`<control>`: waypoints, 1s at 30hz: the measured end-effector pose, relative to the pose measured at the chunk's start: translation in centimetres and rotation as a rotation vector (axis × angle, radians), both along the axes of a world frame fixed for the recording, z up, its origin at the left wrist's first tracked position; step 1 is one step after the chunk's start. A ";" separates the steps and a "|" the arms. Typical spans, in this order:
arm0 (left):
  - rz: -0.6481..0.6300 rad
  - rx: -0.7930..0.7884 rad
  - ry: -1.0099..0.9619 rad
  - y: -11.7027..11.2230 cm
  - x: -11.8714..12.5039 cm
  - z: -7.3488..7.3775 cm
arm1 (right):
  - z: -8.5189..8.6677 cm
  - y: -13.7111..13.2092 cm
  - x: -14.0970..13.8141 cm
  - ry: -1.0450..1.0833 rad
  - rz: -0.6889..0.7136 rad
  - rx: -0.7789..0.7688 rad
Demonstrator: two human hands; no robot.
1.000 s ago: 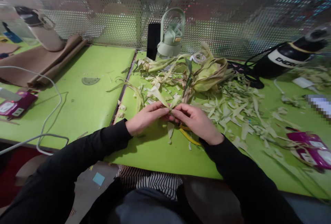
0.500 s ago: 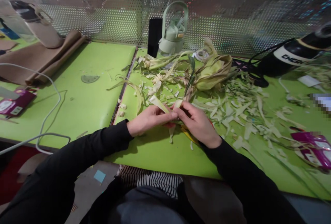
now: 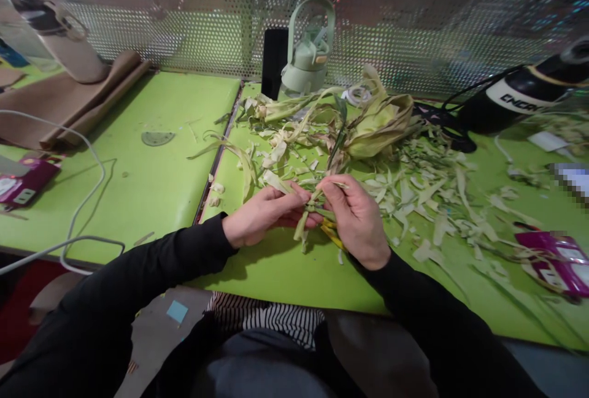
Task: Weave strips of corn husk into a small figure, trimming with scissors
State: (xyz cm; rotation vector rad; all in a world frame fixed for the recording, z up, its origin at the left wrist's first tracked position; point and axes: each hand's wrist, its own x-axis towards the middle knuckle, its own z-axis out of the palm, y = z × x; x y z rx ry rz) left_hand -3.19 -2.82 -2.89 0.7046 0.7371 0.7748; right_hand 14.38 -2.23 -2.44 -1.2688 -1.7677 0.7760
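Observation:
Between my hands is a small bundle of pale green corn husk strips [image 3: 301,224], crossed over one another near the front of the green table. My left hand [image 3: 267,211] is closed on the bundle, fingers beneath it and thumb on top. One husk end sticks up past the left thumb. My right hand [image 3: 356,214] pinches a husk strip at the bundle's upper right. Something yellow, perhaps a scissor handle [image 3: 332,232], lies partly hidden under the right hand. Beyond the hands rests a larger heap of corn husks [image 3: 380,125].
Husk scraps [image 3: 427,195] cover the table's right side. A pale green bottle [image 3: 304,70] and a dark phone-like slab [image 3: 273,64] stand at the back by a perforated screen. A black bottle [image 3: 515,100] leans in at right. A white cable [image 3: 99,186] crosses the left side.
The right hand has turned and lifted slightly, its fingers now pinching a strip at the bundle's upper right. More of the crossed husk bundle shows between the hands. The left thumb has shifted a little.

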 end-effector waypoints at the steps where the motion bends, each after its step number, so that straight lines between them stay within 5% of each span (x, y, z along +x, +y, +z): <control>1: -0.023 -0.018 -0.009 -0.1 0.0 0.0 | 0.0 0.1 0.1 0.037 0.011 -0.028; 7: -0.178 -0.083 -0.103 -0.7 0.4 -0.1 | 0.4 0.5 0.3 0.237 0.069 -0.224; 17: -0.214 -0.039 -0.029 -1.8 0.6 0.3 | 1.0 0.5 1.3 -0.267 -0.086 0.252; 24: 0.064 0.061 0.007 -0.4 0.1 0.3 | 2.1 -0.1 1.1 -0.349 -0.075 0.468; 30: 0.155 0.231 0.082 0.4 -0.5 0.5 | 1.4 -0.8 0.3 -0.365 0.211 0.189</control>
